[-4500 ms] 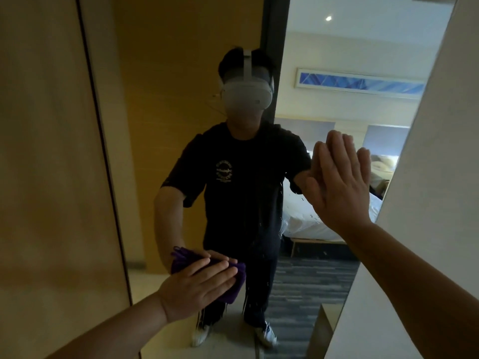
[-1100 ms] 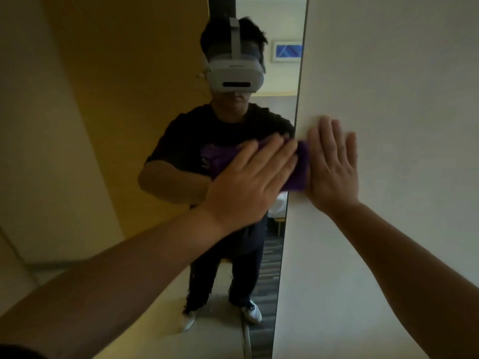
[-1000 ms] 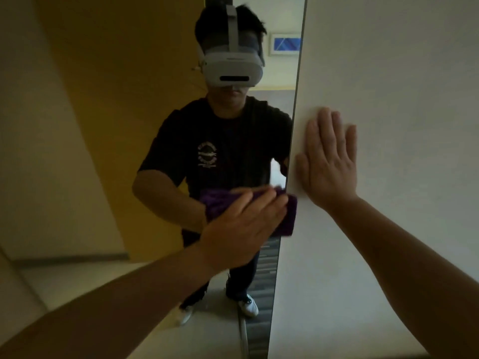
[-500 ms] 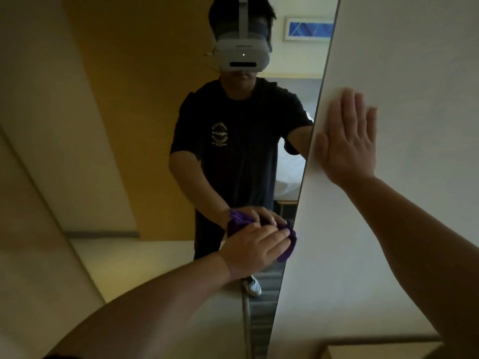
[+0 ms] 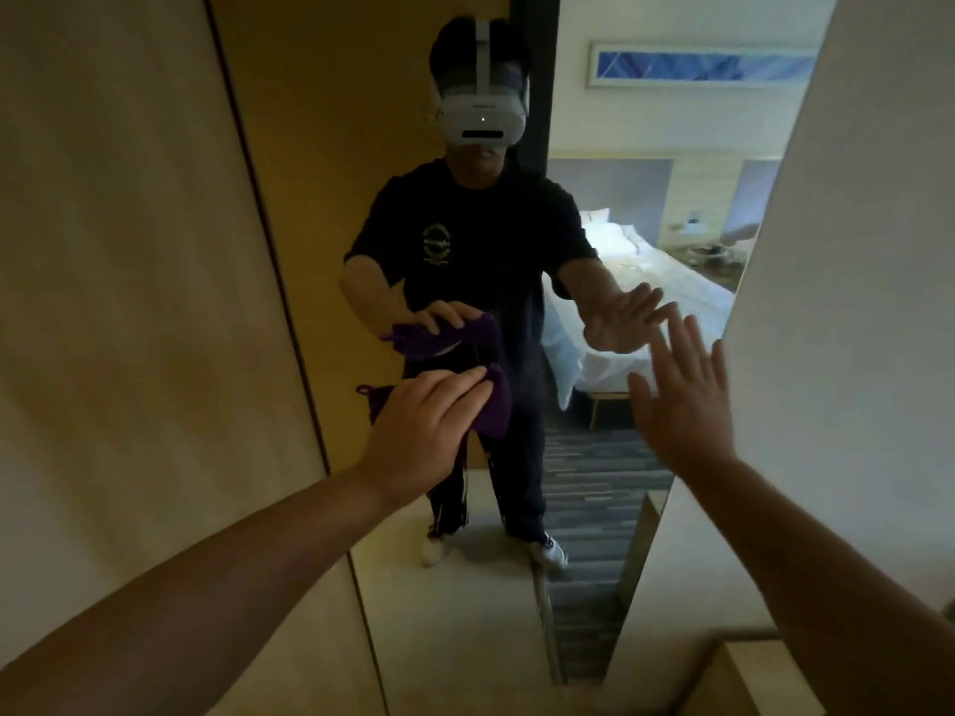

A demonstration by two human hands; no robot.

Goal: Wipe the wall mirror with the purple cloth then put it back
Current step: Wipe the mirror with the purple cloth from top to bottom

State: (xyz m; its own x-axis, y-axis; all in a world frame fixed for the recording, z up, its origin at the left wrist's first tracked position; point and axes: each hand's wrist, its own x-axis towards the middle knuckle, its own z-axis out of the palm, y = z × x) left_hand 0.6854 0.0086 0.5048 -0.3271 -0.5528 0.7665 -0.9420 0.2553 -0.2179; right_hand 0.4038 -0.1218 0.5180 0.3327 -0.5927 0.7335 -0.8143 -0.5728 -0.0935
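The tall wall mirror [image 5: 320, 173] fills the middle of the view and reflects a person in a dark shirt with a headset. My left hand [image 5: 418, 431] holds the bunched purple cloth [image 5: 491, 410] in front of the glass at about waist height. A gap shows between the cloth and its reflection, so it is off the mirror. My right hand [image 5: 682, 400] is raised with spread, straight fingers near the mirror's right edge and holds nothing. Its fingertips are close to the glass; I cannot tell if they touch.
A white wall [image 5: 852, 302] borders the mirror on the right, and a tan wood panel [image 5: 129, 250] borders it on the left. A pale ledge or furniture top [image 5: 749, 679] sits low at the right. The mirror reflects a bed and striped carpet behind me.
My right hand has come off the white wall and now hovers before the mirror. My left hand has moved left and drawn the cloth back from the glass.
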